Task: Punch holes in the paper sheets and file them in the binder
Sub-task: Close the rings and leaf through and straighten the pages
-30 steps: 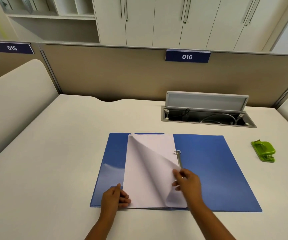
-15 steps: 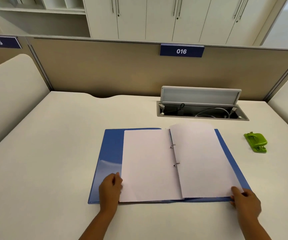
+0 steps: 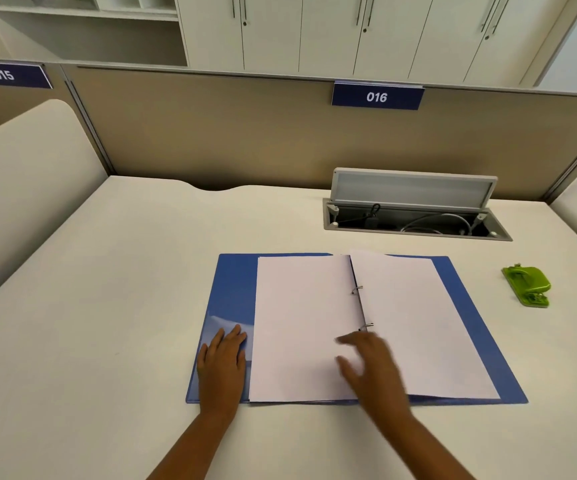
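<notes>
Head view: matte cream surface (image 3: 114,278) recorded, smooth, with rounded edges. Glossy blue plastic binder (image 3: 235,289) lies open on it; plain white sheets (image 3: 301,323) are threaded on two metal rings (image 3: 357,289). Partition signs are read "015" and "016". Left hand (image 3: 223,365) is pressed flat, fingers together. Right hand (image 3: 372,367) is blurred, fingers spread, nothing held. Green hole punch (image 3: 526,284) is set well apart.

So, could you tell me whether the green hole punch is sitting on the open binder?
No, the hole punch sits on the desk, right of the binder.
</notes>
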A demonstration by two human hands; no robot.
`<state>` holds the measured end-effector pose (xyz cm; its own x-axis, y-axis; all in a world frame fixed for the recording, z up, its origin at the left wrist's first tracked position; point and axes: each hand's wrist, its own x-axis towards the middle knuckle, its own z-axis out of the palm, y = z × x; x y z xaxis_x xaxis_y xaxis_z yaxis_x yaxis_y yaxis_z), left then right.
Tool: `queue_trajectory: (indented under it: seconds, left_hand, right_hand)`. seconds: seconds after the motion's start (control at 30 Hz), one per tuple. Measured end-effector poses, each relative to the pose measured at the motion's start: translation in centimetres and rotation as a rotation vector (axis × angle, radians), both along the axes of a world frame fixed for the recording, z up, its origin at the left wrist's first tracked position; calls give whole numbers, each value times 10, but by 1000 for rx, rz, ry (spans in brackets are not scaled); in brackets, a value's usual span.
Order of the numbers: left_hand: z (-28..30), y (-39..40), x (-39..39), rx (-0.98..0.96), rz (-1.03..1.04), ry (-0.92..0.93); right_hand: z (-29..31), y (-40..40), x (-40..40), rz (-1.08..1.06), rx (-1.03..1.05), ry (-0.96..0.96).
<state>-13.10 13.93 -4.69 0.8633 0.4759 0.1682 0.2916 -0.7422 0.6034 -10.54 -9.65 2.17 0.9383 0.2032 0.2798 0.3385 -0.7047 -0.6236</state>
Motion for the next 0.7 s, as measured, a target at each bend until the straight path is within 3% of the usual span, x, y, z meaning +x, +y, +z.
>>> queue_trajectory:
  seconds: [0.17, 0.23, 0.4, 0.5, 0.7]
  left_hand:
    - [-3, 2, 0, 58, -23, -9]
    - [-4, 2, 0, 81, -32, -9]
    - [-3, 1, 0, 99, -33, -7]
    - [-2, 2, -1, 159, -53, -26]
    - [-4, 3, -1, 200, -50, -33]
  right_hand:
    - [-10, 76, -19, 408, -246, 281]
    - [-8, 92, -20, 464, -416, 398]
    - [0, 100, -11, 525, -597, 393]
    - [-1, 98, -7, 419, -405, 511]
    - [-1, 81, -5, 82, 66, 523]
